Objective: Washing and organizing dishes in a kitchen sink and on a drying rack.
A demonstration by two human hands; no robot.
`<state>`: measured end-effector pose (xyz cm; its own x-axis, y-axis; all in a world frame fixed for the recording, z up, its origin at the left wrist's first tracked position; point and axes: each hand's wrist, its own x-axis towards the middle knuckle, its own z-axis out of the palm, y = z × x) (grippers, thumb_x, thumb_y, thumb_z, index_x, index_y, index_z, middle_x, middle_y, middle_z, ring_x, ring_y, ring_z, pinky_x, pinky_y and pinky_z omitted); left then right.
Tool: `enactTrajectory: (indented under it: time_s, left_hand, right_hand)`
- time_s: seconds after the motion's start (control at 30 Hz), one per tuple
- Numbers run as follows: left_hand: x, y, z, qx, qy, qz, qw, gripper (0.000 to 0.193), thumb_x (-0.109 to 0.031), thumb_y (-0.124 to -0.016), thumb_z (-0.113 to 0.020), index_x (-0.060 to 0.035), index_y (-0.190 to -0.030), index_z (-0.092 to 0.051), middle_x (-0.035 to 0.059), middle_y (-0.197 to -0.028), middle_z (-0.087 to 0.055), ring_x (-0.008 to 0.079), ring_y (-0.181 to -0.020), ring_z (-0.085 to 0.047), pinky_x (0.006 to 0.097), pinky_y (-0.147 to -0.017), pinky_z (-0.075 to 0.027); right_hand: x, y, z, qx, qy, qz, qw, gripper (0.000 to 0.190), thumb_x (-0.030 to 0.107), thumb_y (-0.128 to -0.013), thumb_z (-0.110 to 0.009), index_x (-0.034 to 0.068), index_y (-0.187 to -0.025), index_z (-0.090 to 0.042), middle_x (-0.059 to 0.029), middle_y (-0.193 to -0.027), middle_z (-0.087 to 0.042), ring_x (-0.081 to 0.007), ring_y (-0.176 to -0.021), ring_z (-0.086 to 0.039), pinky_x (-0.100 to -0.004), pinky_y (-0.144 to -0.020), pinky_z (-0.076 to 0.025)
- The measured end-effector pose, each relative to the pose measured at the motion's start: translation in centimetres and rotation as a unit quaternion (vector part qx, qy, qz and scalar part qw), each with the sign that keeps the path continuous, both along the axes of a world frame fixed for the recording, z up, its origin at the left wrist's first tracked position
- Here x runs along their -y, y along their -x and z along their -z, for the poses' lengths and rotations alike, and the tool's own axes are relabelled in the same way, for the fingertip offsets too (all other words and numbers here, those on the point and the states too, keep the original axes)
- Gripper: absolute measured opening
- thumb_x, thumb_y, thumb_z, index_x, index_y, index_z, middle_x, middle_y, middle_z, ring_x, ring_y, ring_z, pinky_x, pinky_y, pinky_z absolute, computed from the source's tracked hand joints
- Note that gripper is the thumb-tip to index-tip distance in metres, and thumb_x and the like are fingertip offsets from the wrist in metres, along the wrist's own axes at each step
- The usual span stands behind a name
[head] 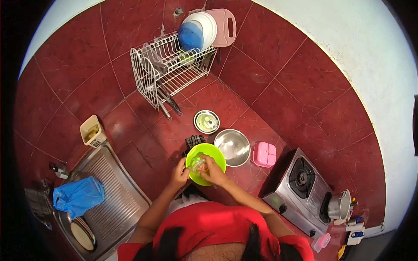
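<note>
A lime-green plastic bowl (215, 151) is right in front of me at the counter's near edge. My left hand (179, 174) grips its left rim. Over the bowl, my right hand (213, 173) has its fingers on a small clear container (197, 164) with something reddish in it; whether the fingers hold the container or its contents cannot be made out. Touching the green bowl on the right is a steel bowl (232, 147). Behind them stands a round metal dish (206, 121) with pale green contents. A dark checked cloth (195, 140) lies behind the green bowl's left side.
A pink lidded box (265, 154) and a gas stove (302, 192) with a metal pot (339, 205) stand to the right. At the back is a white wire dish rack (183, 76). Left are a steel sink drainboard (112, 192), a blue plastic bag (78, 195) and a cream container (93, 131).
</note>
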<state>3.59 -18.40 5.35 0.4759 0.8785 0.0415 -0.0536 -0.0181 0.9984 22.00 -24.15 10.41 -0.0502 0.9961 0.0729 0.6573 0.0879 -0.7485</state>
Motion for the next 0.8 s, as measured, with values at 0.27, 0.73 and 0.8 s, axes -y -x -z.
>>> enactTrajectory:
  time_s: [0.27, 0.73, 0.8]
  left_hand:
    - [0.6, 0.3, -0.5, -0.017, 0.012, -0.004, 1.0, 0.037, -0.003, -0.087, -0.049, -0.0005, -0.124, -0.047, 0.0079, -0.073, -0.062, 0.011, -0.057, -0.056, 0.0276, -0.051, -0.044]
    - [-1.4, 2.6, 1.0, -0.019, 0.08, -0.06, 0.995, 0.034, -0.004, -0.092, -0.047, -0.004, -0.126, -0.046, 0.0001, -0.08, -0.055, 0.0046, -0.06, -0.048, 0.0193, -0.051, -0.038]
    - [-1.5, 2.9, 0.9, -0.012, 0.085, -0.074, 0.994, 0.035, -0.003, -0.091, -0.049, -0.0024, -0.126, -0.046, 0.0022, -0.079, -0.057, 0.0062, -0.058, -0.05, 0.0207, -0.051, -0.04]
  right_hand:
    - [-0.3, -0.8, 1.9, -0.042, 0.033, 0.003, 0.999, 0.057, 0.009, -0.082, -0.064, 0.003, -0.129, -0.032, -0.0224, -0.123, -0.047, -0.0355, -0.113, -0.051, -0.0378, -0.092, -0.044]
    - [-4.4, -14.9, 3.7, -0.001, 0.082, 0.201, 0.976, 0.059, 0.008, -0.076, -0.07, 0.003, -0.122, -0.033, -0.0196, -0.102, -0.053, -0.0272, -0.083, -0.061, -0.036, -0.073, -0.051]
    - [-4.3, -14.5, 4.5, 0.052, 0.1, 0.202, 0.973, 0.063, 0.01, -0.076, -0.071, 0.004, -0.124, -0.031, -0.0212, -0.103, -0.054, -0.0313, -0.086, -0.061, -0.0383, -0.074, -0.051]
